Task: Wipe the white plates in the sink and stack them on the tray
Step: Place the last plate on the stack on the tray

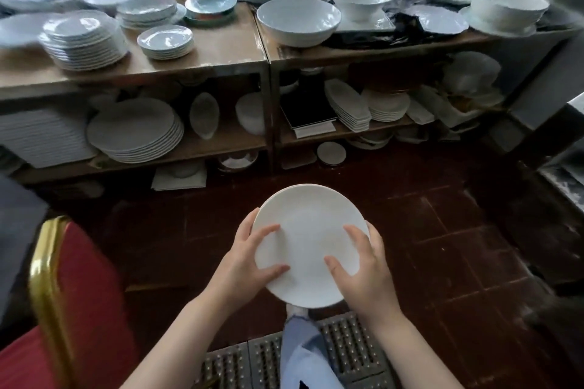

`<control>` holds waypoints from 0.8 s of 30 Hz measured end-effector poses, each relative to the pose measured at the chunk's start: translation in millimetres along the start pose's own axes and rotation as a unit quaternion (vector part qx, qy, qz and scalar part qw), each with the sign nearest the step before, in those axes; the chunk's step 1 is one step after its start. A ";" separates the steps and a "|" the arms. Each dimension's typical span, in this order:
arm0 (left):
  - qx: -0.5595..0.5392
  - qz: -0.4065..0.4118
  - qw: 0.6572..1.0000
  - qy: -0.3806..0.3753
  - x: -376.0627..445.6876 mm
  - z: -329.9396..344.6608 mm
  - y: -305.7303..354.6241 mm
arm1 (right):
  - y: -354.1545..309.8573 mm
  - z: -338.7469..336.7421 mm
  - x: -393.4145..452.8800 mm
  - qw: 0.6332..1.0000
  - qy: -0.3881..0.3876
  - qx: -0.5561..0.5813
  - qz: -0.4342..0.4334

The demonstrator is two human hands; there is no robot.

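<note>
1. White plate (308,246) sits lower centre of the head view, left hand (249,257) and right hand (363,268) clamped on its rims, thumbs on top.
2. Looks like carrying; next it needs the tray, not visible.

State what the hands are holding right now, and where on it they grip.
Both hands hold one white plate. The left hand grips its left rim, the right hand its right rim, thumbs lying on the face.
</note>
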State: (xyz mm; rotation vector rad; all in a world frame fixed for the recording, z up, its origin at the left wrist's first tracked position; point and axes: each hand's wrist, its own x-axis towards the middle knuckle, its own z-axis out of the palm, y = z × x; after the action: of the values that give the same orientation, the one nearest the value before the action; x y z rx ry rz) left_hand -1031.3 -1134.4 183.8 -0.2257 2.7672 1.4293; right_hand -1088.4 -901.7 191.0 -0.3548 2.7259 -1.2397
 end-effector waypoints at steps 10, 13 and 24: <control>-0.016 -0.053 0.997 0.061 127.8 -54.9 -15.5 | -30.2 19.9 177.8 0.997 -0.060 0.005 -0.048; -0.010 -0.058 0.995 0.081 171.0 -72.7 -20.0 | -42.5 26.3 234.3 0.995 -0.071 0.006 -0.067; -0.025 -0.074 0.986 0.151 274.3 -122.3 -52.6 | -74.2 63.1 369.0 0.989 -0.102 0.013 -0.102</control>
State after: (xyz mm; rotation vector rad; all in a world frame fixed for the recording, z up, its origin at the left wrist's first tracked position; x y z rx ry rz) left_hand -1289.5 -1296.5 189.6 -0.6872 2.8669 1.5416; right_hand -1419.1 -1091.9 199.2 -0.7308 2.5477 -1.2087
